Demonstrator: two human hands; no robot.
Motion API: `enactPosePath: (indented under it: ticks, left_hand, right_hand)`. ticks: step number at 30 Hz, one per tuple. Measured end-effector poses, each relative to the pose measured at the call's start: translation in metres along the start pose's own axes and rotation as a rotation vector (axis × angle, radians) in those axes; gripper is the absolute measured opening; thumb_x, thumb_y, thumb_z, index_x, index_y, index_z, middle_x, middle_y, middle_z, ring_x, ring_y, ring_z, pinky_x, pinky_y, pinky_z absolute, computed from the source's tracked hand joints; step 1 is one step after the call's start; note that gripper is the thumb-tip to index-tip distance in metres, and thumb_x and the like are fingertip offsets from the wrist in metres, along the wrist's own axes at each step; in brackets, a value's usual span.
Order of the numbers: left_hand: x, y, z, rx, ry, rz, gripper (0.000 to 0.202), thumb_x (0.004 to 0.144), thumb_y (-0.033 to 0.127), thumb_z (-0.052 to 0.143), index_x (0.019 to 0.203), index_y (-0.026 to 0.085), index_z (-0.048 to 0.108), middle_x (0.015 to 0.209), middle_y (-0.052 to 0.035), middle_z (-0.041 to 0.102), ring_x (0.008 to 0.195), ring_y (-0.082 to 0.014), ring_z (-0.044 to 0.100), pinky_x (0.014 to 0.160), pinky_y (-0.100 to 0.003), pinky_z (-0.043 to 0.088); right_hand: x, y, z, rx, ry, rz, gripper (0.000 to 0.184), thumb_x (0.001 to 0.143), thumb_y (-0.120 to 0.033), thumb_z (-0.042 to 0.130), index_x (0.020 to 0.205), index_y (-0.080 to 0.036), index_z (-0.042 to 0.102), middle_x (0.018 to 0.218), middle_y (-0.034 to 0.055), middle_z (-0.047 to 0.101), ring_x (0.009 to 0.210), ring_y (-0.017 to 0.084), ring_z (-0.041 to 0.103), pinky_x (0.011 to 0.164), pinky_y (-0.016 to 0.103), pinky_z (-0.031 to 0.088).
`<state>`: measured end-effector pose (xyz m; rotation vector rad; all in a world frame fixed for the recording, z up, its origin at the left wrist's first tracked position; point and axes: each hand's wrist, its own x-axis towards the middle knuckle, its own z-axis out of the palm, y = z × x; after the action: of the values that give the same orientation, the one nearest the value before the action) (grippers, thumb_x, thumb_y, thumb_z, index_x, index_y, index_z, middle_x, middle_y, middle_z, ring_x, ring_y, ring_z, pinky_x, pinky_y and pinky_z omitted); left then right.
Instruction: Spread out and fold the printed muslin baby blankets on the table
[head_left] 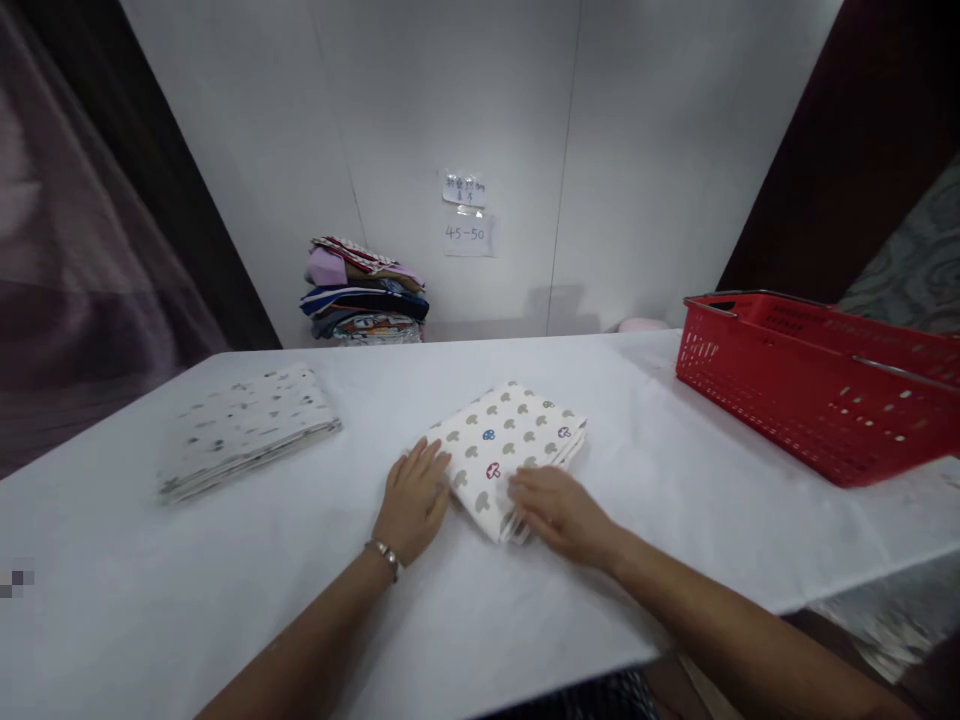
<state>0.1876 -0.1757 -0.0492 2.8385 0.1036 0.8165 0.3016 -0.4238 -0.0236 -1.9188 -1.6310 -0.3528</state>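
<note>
A folded white cloth with a mushroom print (514, 435) lies in the middle of the white table (450, 620). My left hand (412, 500) rests flat with its fingers stretched out, touching the cloth's near left edge. A bracelet sits on that wrist. My right hand (559, 510) lies on the cloth's near corner, fingers extended and pressed down on the fabric.
A second folded, speckled white cloth (244, 428) lies at the left of the table. A red plastic basket (817, 380) stands at the right edge. A stack of folded colourful clothes (364, 295) sits at the back by the wall, under two paper notes (466, 215).
</note>
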Motion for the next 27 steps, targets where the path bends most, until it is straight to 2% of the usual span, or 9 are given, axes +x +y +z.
enactPosePath:
  ticks: [1, 3, 5, 7, 10, 13, 19, 24, 27]
  left_hand:
    - [-0.004, 0.012, -0.002, 0.002, -0.009, 0.062, 0.037, 0.085, 0.026, 0.042, 0.120, 0.020, 0.055, 0.137, -0.0090, 0.048, 0.132, -0.0268, 0.033, 0.107, -0.051, 0.028]
    - [-0.009, 0.035, -0.004, -0.024, -0.055, 0.169, 0.033, 0.088, 0.029, 0.043, 0.118, 0.022, 0.056, 0.133, -0.0077, 0.052, 0.128, -0.0253, 0.040, 0.107, -0.051, 0.027]
    - [-0.011, 0.054, -0.004, -0.069, -0.108, 0.249, 0.032, 0.088, 0.033, 0.046, 0.116, 0.023, 0.056, 0.130, -0.0077, 0.054, 0.123, -0.0242, 0.044, 0.107, -0.051, 0.025]
    - [-0.011, 0.068, -0.003, -0.105, -0.136, 0.289, 0.033, 0.087, 0.037, 0.049, 0.116, 0.023, 0.056, 0.127, -0.0082, 0.056, 0.119, -0.0245, 0.046, 0.107, -0.052, 0.022]
    - [-0.004, 0.084, -0.001, -0.144, -0.141, 0.247, 0.035, 0.086, 0.041, 0.051, 0.115, 0.022, 0.055, 0.118, -0.0079, 0.060, 0.109, -0.0239, 0.051, 0.102, -0.050, 0.028]
    - [0.008, 0.095, 0.002, -0.147, -0.180, 0.137, 0.032, 0.085, 0.041, 0.052, 0.110, 0.022, 0.056, 0.108, -0.0062, 0.061, 0.100, -0.0227, 0.052, 0.090, -0.043, 0.036]
    - [0.031, 0.106, 0.011, -0.030, -0.328, -0.045, 0.019, 0.083, 0.038, 0.053, 0.090, 0.021, 0.058, 0.094, -0.0046, 0.059, 0.093, -0.0221, 0.054, 0.079, -0.037, 0.037]
    - [0.038, 0.107, 0.010, -0.083, -0.396, -0.170, 0.022, 0.083, 0.042, 0.054, 0.089, 0.022, 0.057, 0.093, -0.0026, 0.061, 0.092, -0.0202, 0.056, 0.079, -0.035, 0.037]
    - [0.042, 0.109, 0.009, -0.065, -0.389, -0.172, 0.028, 0.082, 0.047, 0.054, 0.090, 0.021, 0.057, 0.096, -0.0043, 0.061, 0.092, -0.0215, 0.057, 0.078, -0.035, 0.038]
  right_hand:
    - [0.004, 0.016, -0.009, 0.019, 0.082, 0.082, 0.026, 0.090, -0.026, 0.044, 0.105, -0.020, 0.064, 0.114, 0.0072, 0.064, 0.111, 0.019, 0.054, 0.095, 0.037, 0.041]
    - [0.011, 0.055, -0.027, 0.042, 0.219, 0.412, 0.027, 0.088, -0.029, 0.046, 0.103, -0.020, 0.066, 0.110, 0.0074, 0.066, 0.105, 0.020, 0.058, 0.093, 0.036, 0.043]
    - [0.016, 0.094, -0.042, 0.090, 0.209, 0.791, 0.027, 0.085, -0.029, 0.048, 0.103, -0.019, 0.067, 0.110, 0.0063, 0.066, 0.100, 0.019, 0.060, 0.089, 0.032, 0.044]
    - [0.019, 0.125, -0.050, 0.110, 0.163, 0.947, 0.027, 0.083, -0.031, 0.051, 0.098, -0.018, 0.068, 0.102, 0.0066, 0.068, 0.092, 0.019, 0.061, 0.082, 0.030, 0.045]
    - [0.022, 0.147, -0.051, 0.148, 0.073, 1.024, 0.025, 0.078, -0.038, 0.057, 0.080, -0.016, 0.070, 0.077, 0.0044, 0.068, 0.075, 0.018, 0.061, 0.067, 0.027, 0.045]
    - [0.027, 0.150, -0.047, 0.203, 0.017, 1.083, 0.024, 0.072, -0.038, 0.065, 0.068, -0.015, 0.068, 0.062, 0.0021, 0.062, 0.062, 0.014, 0.056, 0.055, 0.023, 0.040]
    - [0.041, 0.152, -0.051, 0.345, 0.063, 1.142, 0.017, 0.072, -0.029, 0.069, 0.071, -0.015, 0.061, 0.055, -0.0019, 0.054, 0.050, 0.008, 0.049, 0.045, 0.019, 0.034]
    - [0.037, 0.150, -0.053, 0.520, -0.014, 1.231, 0.023, 0.074, -0.031, 0.070, 0.066, -0.015, 0.056, 0.051, -0.0024, 0.054, 0.041, 0.006, 0.046, 0.037, 0.018, 0.032]
    - [0.033, 0.149, -0.053, 0.587, -0.042, 1.260, 0.024, 0.076, -0.032, 0.070, 0.067, -0.015, 0.056, 0.052, -0.0018, 0.056, 0.038, 0.006, 0.045, 0.034, 0.018, 0.029]
